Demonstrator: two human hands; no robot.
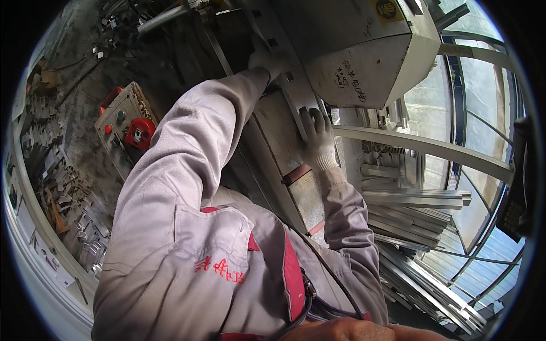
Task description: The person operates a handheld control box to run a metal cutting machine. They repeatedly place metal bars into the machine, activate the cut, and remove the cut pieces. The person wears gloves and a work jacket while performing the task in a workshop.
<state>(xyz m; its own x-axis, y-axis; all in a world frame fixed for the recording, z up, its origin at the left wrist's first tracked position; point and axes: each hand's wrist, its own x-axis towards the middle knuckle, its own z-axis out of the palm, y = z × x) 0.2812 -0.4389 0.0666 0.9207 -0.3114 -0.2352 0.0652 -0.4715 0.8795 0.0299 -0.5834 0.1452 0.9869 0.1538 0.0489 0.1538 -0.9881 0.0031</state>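
Note:
A long metal bar with square holes [292, 91] runs from the top of the view down towards the middle, beside a pale metal machine housing [364, 71]. My left hand [266, 61], in a light glove, reaches far forward to the bar's left side. Deep shadow hides its fingers. My right hand [318, 137], in a white knit glove, lies at the bar's near end with its fingers stretched forward and slightly apart. Below the bar is a flat metal bed [278, 128] with a reddish-brown strip [297, 174] across it, close to my right wrist.
To my left stands a control box [116, 128] with buttons and a red emergency stop [140, 133]. Offcuts [85, 227] litter the floor beyond. Stacked metal profiles [415, 219] lie at right, under a curved pale rail [426, 149]. A dark cord [327, 267] crosses my chest.

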